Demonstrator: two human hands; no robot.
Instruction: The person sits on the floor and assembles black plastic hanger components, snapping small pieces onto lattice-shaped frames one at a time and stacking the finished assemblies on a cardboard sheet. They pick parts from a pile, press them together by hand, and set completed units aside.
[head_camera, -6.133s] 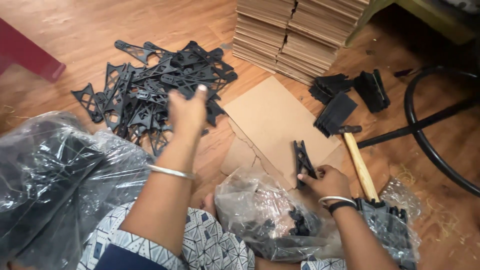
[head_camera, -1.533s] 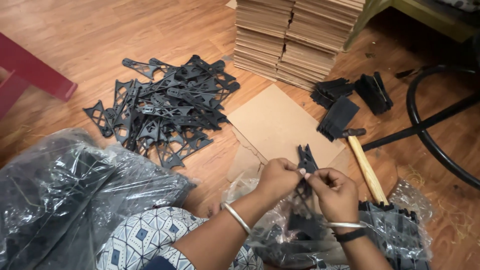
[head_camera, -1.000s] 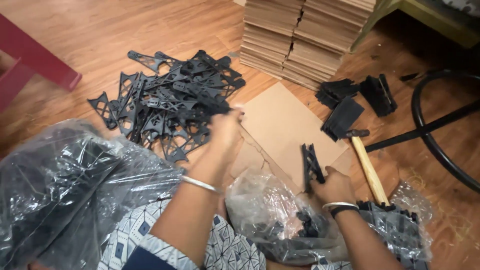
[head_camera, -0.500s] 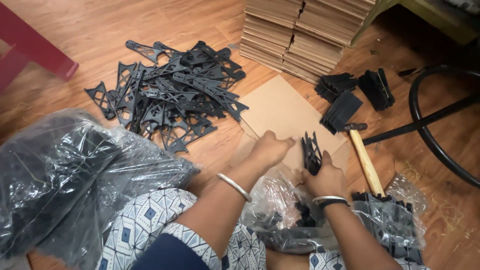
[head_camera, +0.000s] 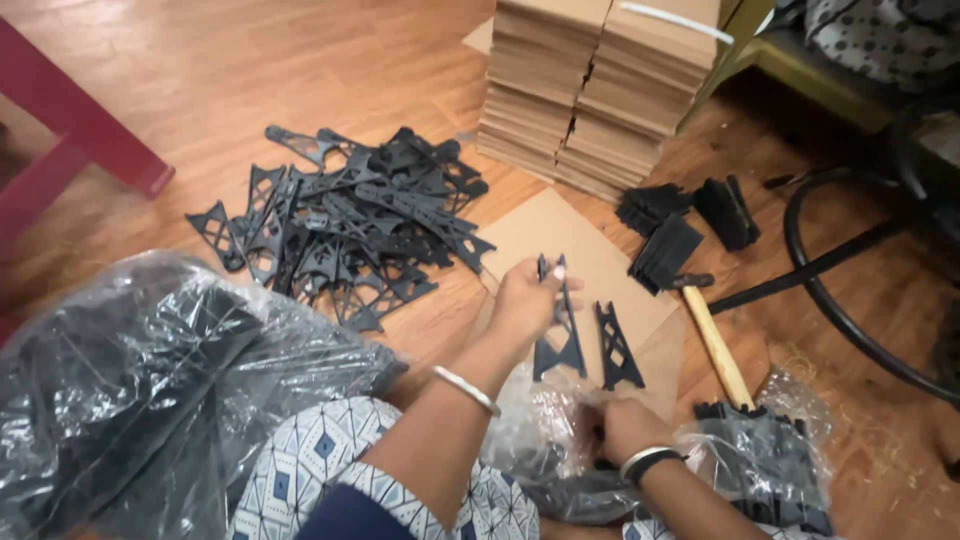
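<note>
Nearest you, your right hand (head_camera: 622, 428) is pushed down into the clear plastic bag (head_camera: 560, 440) between your knees. The fingers are buried among dark parts inside the bag, so you cannot tell whether they are closed on a piece or merely feeling for one. The wrist is bent downward and the forearm comes in low from the right. Just to the right of this hand lies a second small bag of black parts (head_camera: 770, 470). A much larger crumpled bag (head_camera: 130, 390) lies well to the left, beside your left elbow.

Your left hand (head_camera: 525, 300) is raised above and ahead of the right. It grips a black triangular bracket (head_camera: 558, 325) at its narrow top, and the wide foot hangs down. Judged from this hold, the piece hangs clear of the bag. The left forearm rises steeply and the wrist is nearly straight.

Just to the right of the held piece, a second bracket (head_camera: 616, 345) lies flat on the cardboard sheet (head_camera: 560, 235). A wooden-handled hammer (head_camera: 715, 340) lies further right.

Beyond the left hand and to its left lies a loose heap of brackets (head_camera: 350, 230) on the floor. Farther ahead stands a stack of cardboard (head_camera: 590, 90).
</note>
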